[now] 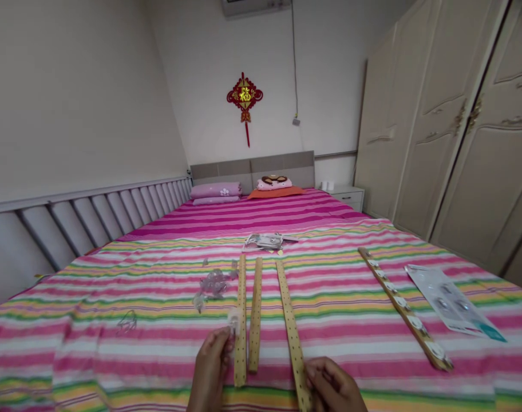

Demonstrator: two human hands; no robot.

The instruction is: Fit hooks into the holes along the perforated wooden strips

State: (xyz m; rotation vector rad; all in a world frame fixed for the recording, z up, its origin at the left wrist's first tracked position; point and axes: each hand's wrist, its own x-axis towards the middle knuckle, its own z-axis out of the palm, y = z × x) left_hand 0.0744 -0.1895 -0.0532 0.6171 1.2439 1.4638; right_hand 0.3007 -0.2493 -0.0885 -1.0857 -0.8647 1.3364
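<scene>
Three wooden strips with rows of holes lie side by side on the striped bedspread (347,297). My left hand (210,366) pinches a small clear plastic piece (234,320) against the left strip (241,320). The middle strip (256,312) lies untouched. My right hand (332,386) is closed on the near end of the right strip (289,320). A fourth strip (404,306), fitted with several white round pieces, lies apart at the right.
Loose clear plastic pieces (213,283) lie left of the strips, one more (126,323) farther left. Opened packets (267,240) sit beyond the strips, and a printed plastic bag (452,300) lies at right. Pillows (216,190) and the headboard are far back; a wardrobe (458,131) stands to the right.
</scene>
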